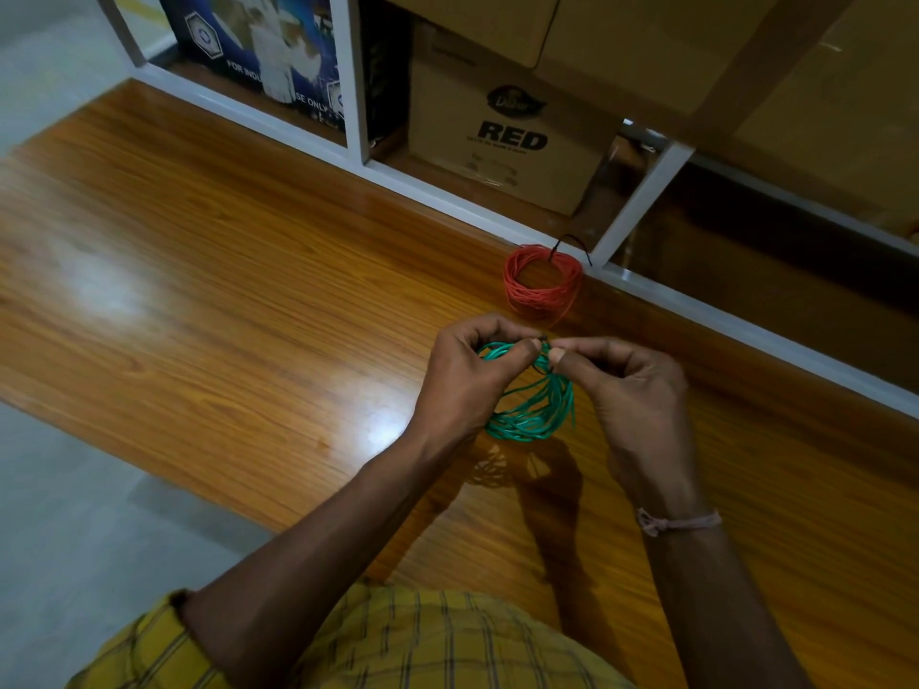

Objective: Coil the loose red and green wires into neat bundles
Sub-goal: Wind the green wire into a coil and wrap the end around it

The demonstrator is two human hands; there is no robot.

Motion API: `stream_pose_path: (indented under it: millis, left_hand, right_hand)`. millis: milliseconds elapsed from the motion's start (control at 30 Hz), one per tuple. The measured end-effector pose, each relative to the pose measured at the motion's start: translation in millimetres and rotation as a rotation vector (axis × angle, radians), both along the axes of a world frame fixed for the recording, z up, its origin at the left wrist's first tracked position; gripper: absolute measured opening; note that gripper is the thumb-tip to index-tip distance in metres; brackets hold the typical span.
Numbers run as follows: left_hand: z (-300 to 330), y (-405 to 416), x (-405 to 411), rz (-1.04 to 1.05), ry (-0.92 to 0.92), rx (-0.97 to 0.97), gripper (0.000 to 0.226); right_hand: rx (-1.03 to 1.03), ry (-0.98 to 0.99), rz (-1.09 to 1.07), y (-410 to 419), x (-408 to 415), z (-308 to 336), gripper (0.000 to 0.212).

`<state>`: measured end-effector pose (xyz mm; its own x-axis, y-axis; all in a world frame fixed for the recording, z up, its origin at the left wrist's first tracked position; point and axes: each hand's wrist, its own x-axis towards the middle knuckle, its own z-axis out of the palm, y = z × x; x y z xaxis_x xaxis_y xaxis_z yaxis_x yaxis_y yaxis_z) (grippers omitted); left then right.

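Observation:
A coil of green wire (534, 415) hangs above the wooden table (224, 271), held between both hands. My left hand (467, 380) pinches the top of the coil from the left. My right hand (631, 390) pinches the same spot from the right, thumb and forefinger meeting at a small dark tie on the loop. A red wire coil (542, 283) lies flat on the table beyond the hands, close to the white shelf frame, with a thin black tie sticking up from its far edge.
A white metal shelf frame (641, 201) borders the table's far side, holding a cardboard box (507, 141) printed "RED" and a blue printed box (258, 47). More cartons stack at top right. Grey floor lies to the left.

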<state>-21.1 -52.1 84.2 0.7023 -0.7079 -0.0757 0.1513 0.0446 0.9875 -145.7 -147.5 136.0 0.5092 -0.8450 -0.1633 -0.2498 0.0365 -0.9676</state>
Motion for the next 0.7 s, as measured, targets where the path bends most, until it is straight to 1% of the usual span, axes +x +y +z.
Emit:
stream_pose_path:
  millis: [167, 267, 333, 433, 567, 700]
  left_hand:
    - [-1.7, 1.4, -2.7, -0.04, -0.046, 0.016, 0.004]
    - [-3.9, 1.1, -2.4, -0.061, -0.06, 0.027, 0.005]
    - [-4.5, 1.7, -1.2, -0.078, -0.061, 0.029, 0.005]
    - [-4.9, 2.8, 1.2, -0.115, -0.065, 0.037, 0.005]
    - [-4.5, 2.1, 2.8, -0.141, -0.064, 0.037, 0.005]
    - [-3.7, 2.4, 4.3, -0.154, -0.046, 0.036, 0.005]
  right_hand:
    - [0.009, -0.003, -0.056, -0.4, 0.7, -3.3, 0.011]
    - [0.045, -0.019, -0.111, -0.4, 0.1, -3.6, 0.022]
    - [0.065, -0.026, -0.084, -0.7, -1.6, -2.6, 0.026]
    - [0.056, -0.019, 0.01, -1.4, -5.0, -0.5, 0.027]
    - [-0.039, 0.006, 0.092, -2.9, -6.5, -0.5, 0.023]
    - [-0.088, 0.021, 0.059, -2.7, -6.4, -3.9, 0.013]
